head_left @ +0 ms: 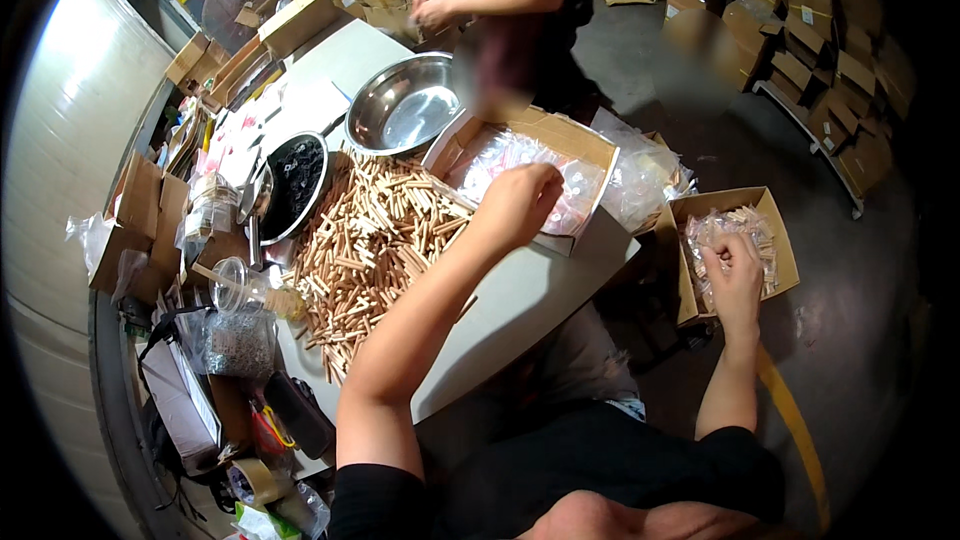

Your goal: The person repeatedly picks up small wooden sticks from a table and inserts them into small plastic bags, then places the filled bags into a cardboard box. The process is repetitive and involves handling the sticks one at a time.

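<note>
A white table point(520, 305) is occupying centre frame, carrying a dowel pile point(375, 240). At upper centre, the left hand point(520, 202) is curling over a carton of clear bags point(575, 145); whether it is grasping anything cannot be determined. At right, the right hand point(735, 275) is clenching bagged dowels point(740, 230) inside a floor carton point(785, 260).

One shiny round steel bowl point(405, 105) at twelve o'clock, one round pan of black pieces point(292, 183) at ten, two open cardboard boxes of clear packets point(560, 135) point(775, 230), uncountable wooden dowels point(370, 240).
</note>
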The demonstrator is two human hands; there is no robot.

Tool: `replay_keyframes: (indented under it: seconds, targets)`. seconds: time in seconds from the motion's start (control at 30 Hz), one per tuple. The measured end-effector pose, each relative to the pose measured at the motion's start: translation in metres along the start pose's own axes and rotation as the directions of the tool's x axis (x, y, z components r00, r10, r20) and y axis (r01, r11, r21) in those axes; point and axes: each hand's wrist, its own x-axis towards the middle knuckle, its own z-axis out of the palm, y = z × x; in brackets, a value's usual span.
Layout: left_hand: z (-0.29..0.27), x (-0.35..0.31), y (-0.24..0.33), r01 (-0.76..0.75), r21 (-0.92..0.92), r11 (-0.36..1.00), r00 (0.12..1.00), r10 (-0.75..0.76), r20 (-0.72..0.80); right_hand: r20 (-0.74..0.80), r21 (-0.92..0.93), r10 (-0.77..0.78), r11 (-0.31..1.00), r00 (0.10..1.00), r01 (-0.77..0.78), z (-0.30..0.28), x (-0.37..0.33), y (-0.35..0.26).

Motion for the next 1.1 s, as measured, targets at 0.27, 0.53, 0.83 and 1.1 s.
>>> replay_keyframes:
  seconds: [0.27,0.53,0.83,1.1]
  targets:
    - [0.065,0.074,-0.075,0.052,0.431,0.901,0.984,-0.121,0.134,0.111,0.063,0.07,0.995,0.991,-0.077,0.005,-0.022,0.016]
    - [0.004,0.044,-0.034,0.188,0.156,0.97,0.976,-0.167,-0.137,0.266,0.179,-0.103,0.982,0.959,0.056,0.032,-0.018,-0.006]
    - [-0.056,-0.052,-0.013,0.124,-0.269,0.955,0.897,-0.223,-0.381,0.42,0.513,-0.612,0.769,0.67,0.38,0.106,-0.018,-0.1]
    - [-0.065,-0.21,0.004,0.273,-0.736,0.62,0.758,-0.609,-0.232,0.453,0.587,-0.71,0.692,0.539,0.419,0.178,-0.019,-0.167]
